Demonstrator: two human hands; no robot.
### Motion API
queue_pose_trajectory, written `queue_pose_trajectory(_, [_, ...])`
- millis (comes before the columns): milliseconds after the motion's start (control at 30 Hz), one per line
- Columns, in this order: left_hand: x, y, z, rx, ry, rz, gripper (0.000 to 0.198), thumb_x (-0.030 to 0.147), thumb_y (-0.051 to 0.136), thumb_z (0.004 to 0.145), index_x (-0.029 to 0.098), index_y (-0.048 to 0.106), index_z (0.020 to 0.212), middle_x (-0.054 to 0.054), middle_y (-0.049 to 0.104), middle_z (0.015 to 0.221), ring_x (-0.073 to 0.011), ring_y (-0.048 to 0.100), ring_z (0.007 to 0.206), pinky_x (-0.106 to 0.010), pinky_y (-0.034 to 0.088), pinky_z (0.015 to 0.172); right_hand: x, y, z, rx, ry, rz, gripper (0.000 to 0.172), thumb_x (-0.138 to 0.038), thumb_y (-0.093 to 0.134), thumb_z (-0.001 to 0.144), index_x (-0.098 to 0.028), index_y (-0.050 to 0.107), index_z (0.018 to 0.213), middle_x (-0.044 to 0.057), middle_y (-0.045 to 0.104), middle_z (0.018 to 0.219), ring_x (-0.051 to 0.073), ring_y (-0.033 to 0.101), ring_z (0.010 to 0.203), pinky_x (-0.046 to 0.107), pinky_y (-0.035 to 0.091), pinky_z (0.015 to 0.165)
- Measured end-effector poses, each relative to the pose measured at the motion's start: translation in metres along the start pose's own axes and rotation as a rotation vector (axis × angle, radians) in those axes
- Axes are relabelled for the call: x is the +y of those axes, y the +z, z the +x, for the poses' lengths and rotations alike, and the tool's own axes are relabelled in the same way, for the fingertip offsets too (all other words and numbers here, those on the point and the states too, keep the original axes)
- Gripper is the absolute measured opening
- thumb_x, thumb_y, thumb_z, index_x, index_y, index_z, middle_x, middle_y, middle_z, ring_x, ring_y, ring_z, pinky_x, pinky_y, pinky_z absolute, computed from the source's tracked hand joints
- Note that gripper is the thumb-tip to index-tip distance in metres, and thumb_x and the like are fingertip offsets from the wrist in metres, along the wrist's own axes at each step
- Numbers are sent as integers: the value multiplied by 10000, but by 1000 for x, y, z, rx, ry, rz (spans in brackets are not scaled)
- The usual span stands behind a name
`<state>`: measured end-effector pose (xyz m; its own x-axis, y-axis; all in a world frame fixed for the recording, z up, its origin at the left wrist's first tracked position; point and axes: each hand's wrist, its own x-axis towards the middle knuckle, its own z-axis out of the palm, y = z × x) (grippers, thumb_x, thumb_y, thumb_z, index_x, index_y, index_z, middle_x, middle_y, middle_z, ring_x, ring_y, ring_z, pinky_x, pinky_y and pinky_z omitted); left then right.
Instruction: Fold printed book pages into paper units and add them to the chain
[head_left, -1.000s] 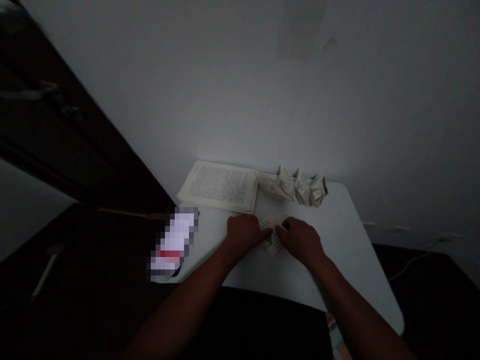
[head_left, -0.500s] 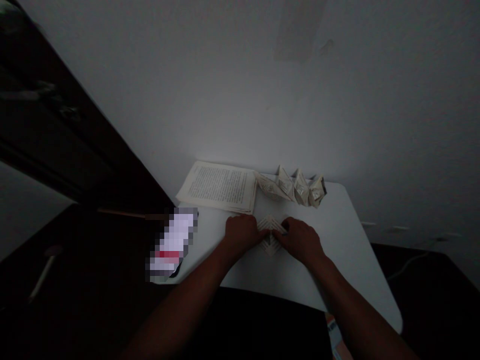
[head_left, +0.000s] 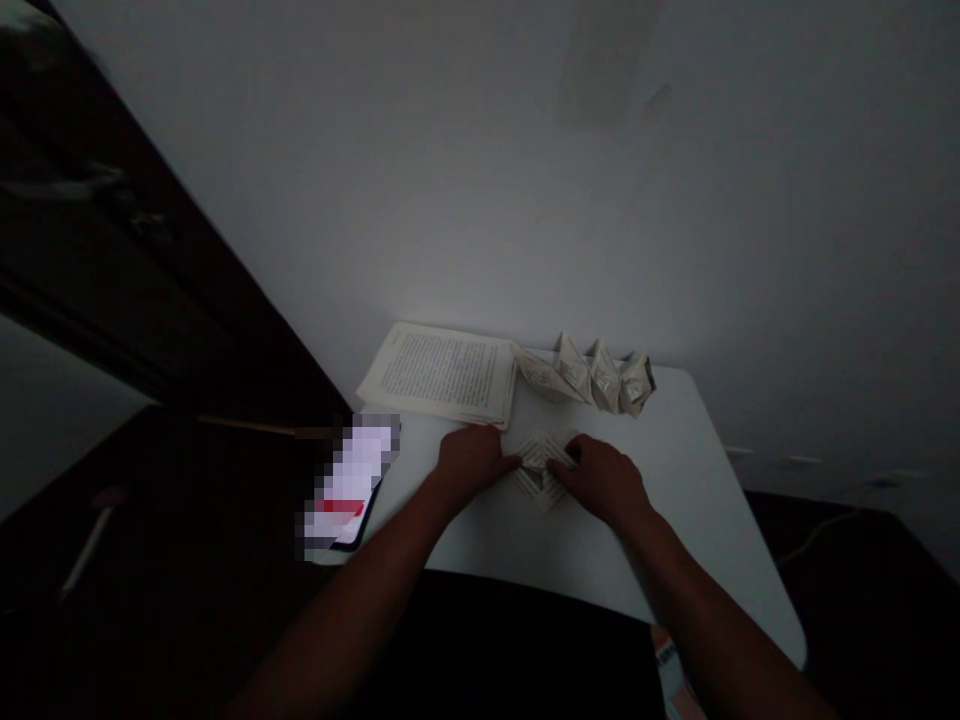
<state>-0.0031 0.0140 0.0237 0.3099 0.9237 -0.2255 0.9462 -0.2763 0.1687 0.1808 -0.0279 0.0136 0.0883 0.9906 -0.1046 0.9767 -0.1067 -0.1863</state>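
Between my hands, over the white table (head_left: 495,545), is a folded piece of printed paper (head_left: 541,462), roughly diamond-shaped with a dark gap across its middle. My left hand (head_left: 472,460) pinches its left corner between thumb and fingers. On the other side my right hand (head_left: 601,476) grips the right edge, its thumb lying on the paper near the centre. Behind the hands several folded paper boats (head_left: 574,368) stand in a row. A stack of loose printed pages (head_left: 442,372) lies to their left.
A lit phone (head_left: 356,480) lies at the table's left edge, its screen blurred out. The wall (head_left: 480,200) rises straight behind the table. A dark door (head_left: 112,230) with a handle is on the left. Something colourful and printed (head_left: 675,670) shows below the front edge.
My left hand has drawn a little to the left, so its thumb is now apart from the right thumb. More of the paper's middle shows. The right hand has hardly moved.
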Motion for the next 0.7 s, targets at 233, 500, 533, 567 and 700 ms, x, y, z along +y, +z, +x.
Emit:
queue_pose_trajectory(233, [-12, -3, 0, -25, 21, -33, 370, 513, 532, 781, 185, 700, 823, -99, 698, 919, -236, 643, 881, -311, 494, 740, 1, 0, 1, -5, -2, 4, 325, -478, 548, 790, -182, 615, 908, 90, 686, 927, 247, 639, 865, 325, 407, 702])
queue_pose_trajectory(500, [-19, -5, -2, -1, 37, -70, 289, 410, 508, 811, 194, 699, 828, -79, 697, 901, -216, 637, 857, -311, 486, 736, 1, -1, 2, -22, -2, 4, 324, -481, 538, 794, -185, 612, 904, 88, 684, 919, 242, 634, 861, 320, 398, 693])
queue_pose_trajectory(533, [-19, -5, -2, 24, 32, -98, 288, 396, 493, 822, 192, 696, 842, -74, 696, 910, -207, 636, 854, -306, 483, 744, 1, -1, 1, -22, -8, 6, 322, -480, 535, 797, -184, 611, 900, 87, 684, 914, 240, 634, 856, 319, 396, 690])
queue_pose_trajectory(567, [-19, -5, -2, 49, 32, -131, 285, 385, 486, 828, 190, 691, 860, -68, 696, 919, -199, 634, 853, -299, 480, 752, 1, -1, 1, -19, -16, 6, 318, -478, 534, 799, -183, 609, 894, 86, 684, 908, 239, 634, 850, 319, 395, 686])
queue_pose_trajectory(700, [-17, 0, -3, 86, 118, -201, 230, 347, 552, 780, 203, 683, 902, -41, 697, 919, -190, 625, 862, -287, 473, 771, 2, -1, 0, -7, -18, 1, 303, -469, 547, 794, -185, 607, 881, 84, 683, 899, 241, 631, 850, 317, 389, 679])
